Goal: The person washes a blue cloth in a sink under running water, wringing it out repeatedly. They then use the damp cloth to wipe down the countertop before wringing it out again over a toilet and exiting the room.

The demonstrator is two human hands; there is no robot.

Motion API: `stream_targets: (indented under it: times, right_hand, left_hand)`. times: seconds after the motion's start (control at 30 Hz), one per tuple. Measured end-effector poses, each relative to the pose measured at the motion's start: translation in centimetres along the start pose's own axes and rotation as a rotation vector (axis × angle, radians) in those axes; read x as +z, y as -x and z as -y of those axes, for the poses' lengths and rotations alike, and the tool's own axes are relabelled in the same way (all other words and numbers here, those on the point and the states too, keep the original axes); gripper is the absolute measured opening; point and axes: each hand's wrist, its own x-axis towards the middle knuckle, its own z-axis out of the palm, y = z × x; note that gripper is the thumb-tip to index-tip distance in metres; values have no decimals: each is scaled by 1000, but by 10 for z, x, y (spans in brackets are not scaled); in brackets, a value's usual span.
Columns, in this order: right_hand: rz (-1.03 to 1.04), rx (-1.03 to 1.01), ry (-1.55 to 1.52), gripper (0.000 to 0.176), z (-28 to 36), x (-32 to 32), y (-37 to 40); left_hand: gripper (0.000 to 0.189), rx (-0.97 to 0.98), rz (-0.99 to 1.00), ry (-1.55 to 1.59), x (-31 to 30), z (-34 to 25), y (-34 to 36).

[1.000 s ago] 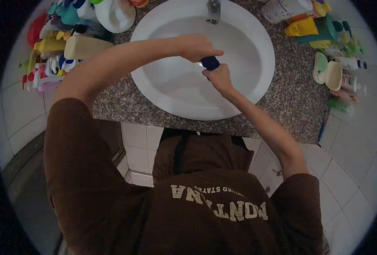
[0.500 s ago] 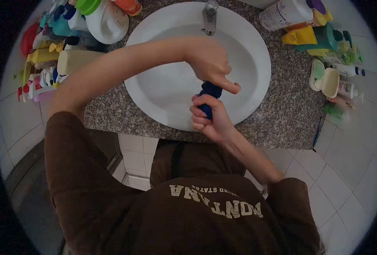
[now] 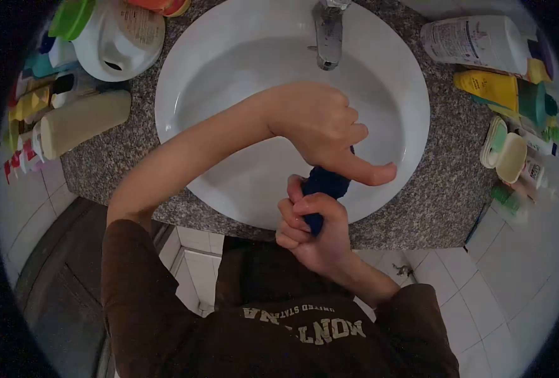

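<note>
A dark blue cloth (image 3: 327,183), bunched and twisted, is stretched between both hands above the near part of the white washbasin (image 3: 172,113). At its upper end is my left hand (image 3: 322,129), turned over with the knuckles up, closed on the cloth, its thumb sticking out to the right. My right hand (image 3: 320,234) wraps its fingers round the lower end, close to the basin's front rim. The left palm and most of that hand's fingers are hidden. At the back of the basin stands a metal tap (image 3: 328,38).
Speckled stone counter (image 3: 412,214) surrounds the basin. To the left are a white jug with a green cap (image 3: 119,41), a cream bottle (image 3: 85,123) and several other bottles. A white tub (image 3: 474,43), a yellow tube (image 3: 490,88) and an open soap box (image 3: 511,157) line the right side.
The view has shifted closer, so the basin and hands look larger and lie lower in the picture. Both hands keep hold of the blue cloth.
</note>
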Motion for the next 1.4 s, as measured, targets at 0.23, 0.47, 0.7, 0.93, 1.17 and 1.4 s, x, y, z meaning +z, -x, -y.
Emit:
stream_targets:
  times: [0.23,0.47,0.7,0.93,1.17,1.4]
  right_hand:
    - [44,-79,51,12,8,6,-9]
    - [-331,-301,1134,23,62,-66,-43]
    - [-348,-1041,1652,37,84,-70,-17]
    - [60,-1333,1834,43,71,-46,1]
    - [-1,-1169,1671,30,30,-29,42]
    - [369,-612,664,40,-55,-1,31]
  left_hand:
    - [27,-322,-226,66,15,-5,18]
    - [28,-836,151,-74,30,-37,41]
    - [47,-1150,21,210,-15,-74,4]
    - [43,-1449,-414,911,-38,-111,-7]
    - [27,-1615,-805,1201,-95,-158,-8]
    - [45,-1551,-1632,1215,-123,-233,22]
